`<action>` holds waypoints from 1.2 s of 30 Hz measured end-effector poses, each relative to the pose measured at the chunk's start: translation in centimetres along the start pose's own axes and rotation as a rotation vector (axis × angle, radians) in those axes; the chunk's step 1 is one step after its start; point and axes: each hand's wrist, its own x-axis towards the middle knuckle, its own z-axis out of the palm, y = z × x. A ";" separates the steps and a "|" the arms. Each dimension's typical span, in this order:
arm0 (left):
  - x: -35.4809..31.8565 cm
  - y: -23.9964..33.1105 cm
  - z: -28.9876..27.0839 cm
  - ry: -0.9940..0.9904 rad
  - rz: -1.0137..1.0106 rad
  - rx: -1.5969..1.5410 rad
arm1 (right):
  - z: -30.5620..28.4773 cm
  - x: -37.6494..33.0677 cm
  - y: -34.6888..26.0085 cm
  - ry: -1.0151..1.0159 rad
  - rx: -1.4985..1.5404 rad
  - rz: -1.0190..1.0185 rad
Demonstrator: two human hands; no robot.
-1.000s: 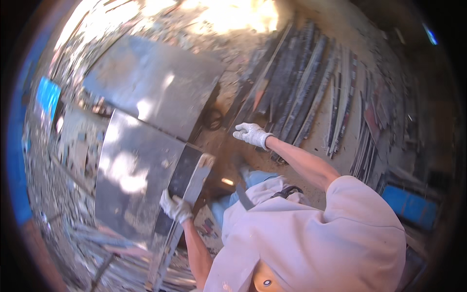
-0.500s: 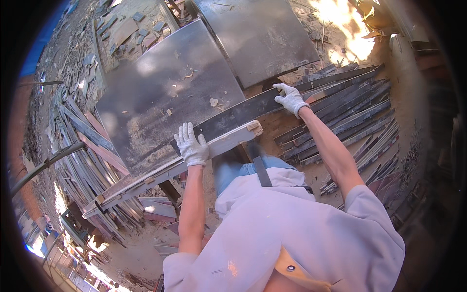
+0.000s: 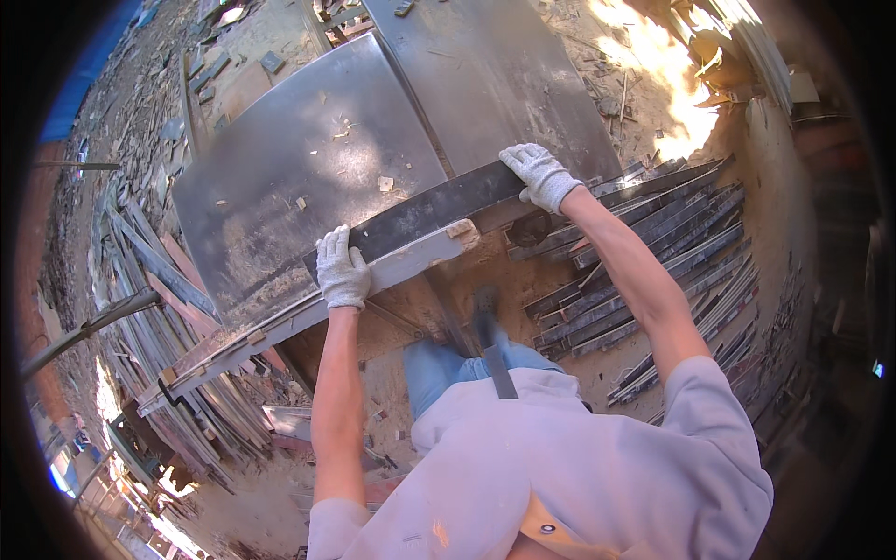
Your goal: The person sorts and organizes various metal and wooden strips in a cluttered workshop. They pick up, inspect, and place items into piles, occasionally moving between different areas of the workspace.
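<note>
two gloved hands grip a dark strip (image 3: 439,207) lying along the near edge of the metal worktop (image 3: 308,177). the left hand (image 3: 342,271) has its fingers curled over the strip's near end; the right hand (image 3: 541,175) has its fingers wrapped over the far end. fingertips are hidden behind the strip. stacked bars (image 3: 653,252) lie right of the worktop, scrap strips (image 3: 140,271) to its left.

White gloves (image 3: 343,271); dark steel strip (image 3: 429,207); grey sheet (image 3: 299,177); blue trousers (image 3: 448,373)

gloves (image 3: 343,273): white knit cloth | bar (image 3: 425,207): dark matt metal | table (image 3: 280,177): dull scuffed steel
</note>
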 end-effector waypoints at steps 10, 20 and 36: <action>-2.8 0.6 -0.8 0.098 0.009 -0.076 | 1.7 -2.7 -2.3 -0.024 0.006 0.076; -1.8 1.2 -1.8 0.042 -0.060 -0.073 | 2.1 -11.4 -7.9 0.300 0.626 0.635; -13.8 7.5 -2.7 -0.247 -0.114 -0.054 | -6.1 -91.6 -17.0 1.807 1.097 1.788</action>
